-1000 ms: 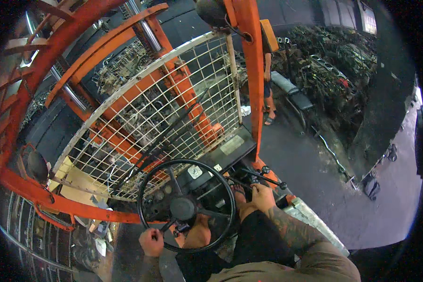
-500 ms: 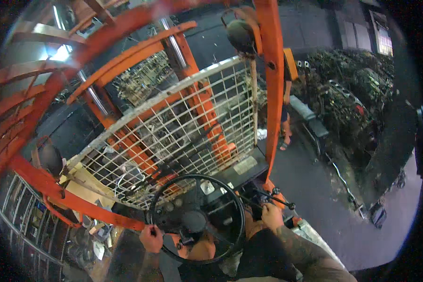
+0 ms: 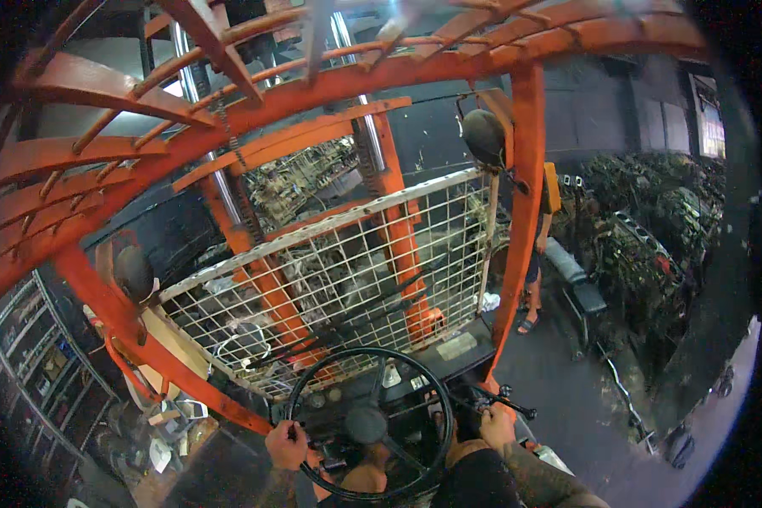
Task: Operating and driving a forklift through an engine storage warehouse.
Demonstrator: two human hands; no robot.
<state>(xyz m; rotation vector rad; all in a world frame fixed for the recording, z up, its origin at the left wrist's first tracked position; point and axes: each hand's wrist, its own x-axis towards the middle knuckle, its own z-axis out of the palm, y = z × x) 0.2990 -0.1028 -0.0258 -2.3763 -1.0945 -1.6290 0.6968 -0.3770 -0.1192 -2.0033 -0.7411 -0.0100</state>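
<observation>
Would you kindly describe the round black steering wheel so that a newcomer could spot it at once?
Find the large orange metal frame, then the off-white wire-mesh guard. Just below is the round black steering wheel, the left hand at its left rim. Its big spoked ring sets it apart from the thin, ball-tipped black levers beside the right hand.

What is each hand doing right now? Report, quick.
Left hand: closed on the left side of the forklift steering wheel.
Right hand: closed around the end of a control lever.
</observation>
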